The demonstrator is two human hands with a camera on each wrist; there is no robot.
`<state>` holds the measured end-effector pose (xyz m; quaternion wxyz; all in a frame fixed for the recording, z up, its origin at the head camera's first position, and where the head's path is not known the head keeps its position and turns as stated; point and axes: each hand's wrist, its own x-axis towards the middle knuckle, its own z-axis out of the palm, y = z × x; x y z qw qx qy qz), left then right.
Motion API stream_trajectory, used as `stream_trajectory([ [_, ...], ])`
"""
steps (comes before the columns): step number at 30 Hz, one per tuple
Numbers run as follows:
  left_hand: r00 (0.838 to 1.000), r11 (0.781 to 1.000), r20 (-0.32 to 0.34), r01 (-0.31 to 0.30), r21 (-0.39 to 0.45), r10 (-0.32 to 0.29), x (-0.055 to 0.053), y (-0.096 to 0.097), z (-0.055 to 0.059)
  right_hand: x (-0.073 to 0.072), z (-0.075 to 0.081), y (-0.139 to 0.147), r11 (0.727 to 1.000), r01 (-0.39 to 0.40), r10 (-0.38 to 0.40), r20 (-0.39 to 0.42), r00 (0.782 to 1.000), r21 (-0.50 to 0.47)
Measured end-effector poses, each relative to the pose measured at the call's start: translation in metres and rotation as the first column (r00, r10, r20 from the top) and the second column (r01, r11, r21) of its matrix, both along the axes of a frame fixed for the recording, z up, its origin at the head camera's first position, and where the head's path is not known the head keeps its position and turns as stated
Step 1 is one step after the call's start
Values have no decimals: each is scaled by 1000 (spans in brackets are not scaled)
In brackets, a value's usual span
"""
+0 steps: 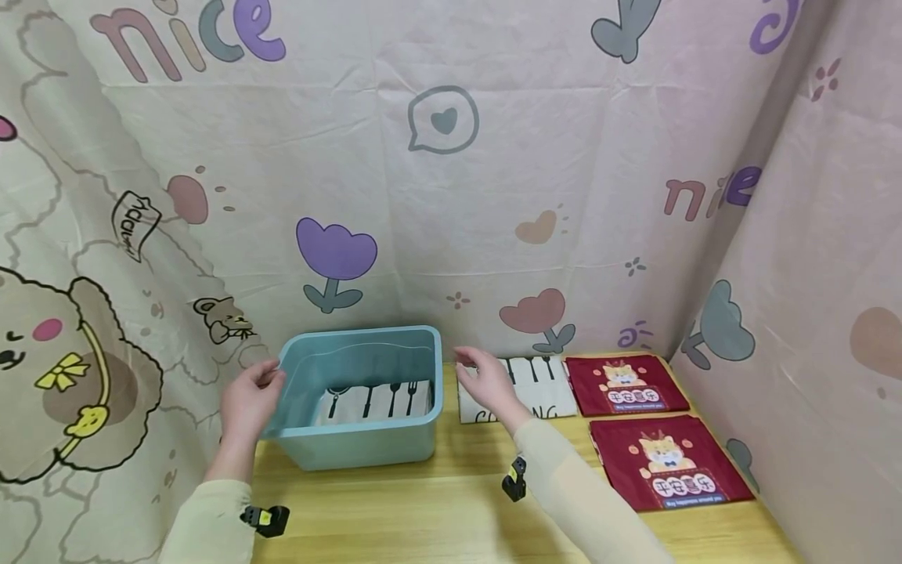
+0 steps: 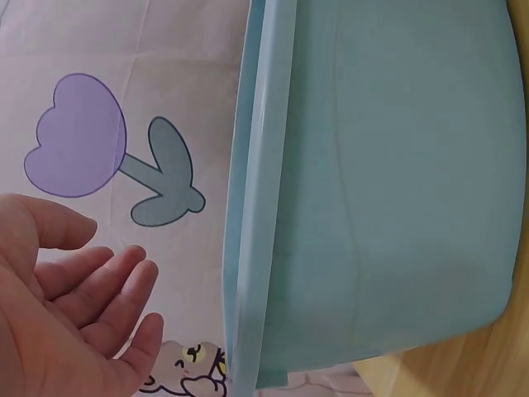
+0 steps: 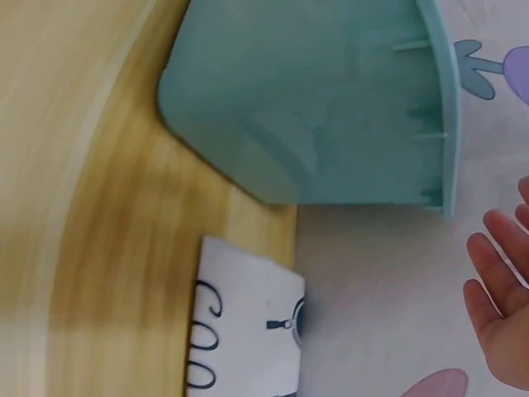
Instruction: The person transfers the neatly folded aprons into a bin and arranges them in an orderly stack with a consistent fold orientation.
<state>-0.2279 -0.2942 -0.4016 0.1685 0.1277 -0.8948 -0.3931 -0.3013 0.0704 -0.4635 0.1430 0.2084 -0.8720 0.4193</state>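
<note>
A light blue plastic bin (image 1: 352, 446) stands on the wooden table, with a folded white cloth printed with black utensils (image 1: 380, 401) lying inside. My left hand (image 1: 252, 399) is at the bin's left rim, fingers loosely bent; in the left wrist view it holds nothing and shows apart from the rim. To the right of the bin hovers my right hand (image 1: 488, 382), empty, its fingers relaxed and pointing toward the bin. Under and behind that hand lies another folded white cloth (image 1: 557, 392) with utensil prints and lettering, partly hidden by it.
Two folded dark red cloths with a cartoon animal print, one farther back (image 1: 585, 384) and one nearer (image 1: 620, 470), lie at the right of the wooden table (image 1: 395, 517). A printed curtain (image 1: 437, 219) hangs close behind the bin and along both sides.
</note>
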Motion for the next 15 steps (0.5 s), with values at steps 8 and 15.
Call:
stream_trajectory([
  [8, 1000, 1000, 5, 30, -1, -30, 12, 9, -4, 3, -18, 13, 998, 8, -7, -20, 1000, 59],
  [15, 997, 996, 4, 83, -24, -83, 19, 18, -6, 7, -39, 22, 997, 24, -24, 4, 1000, 67],
])
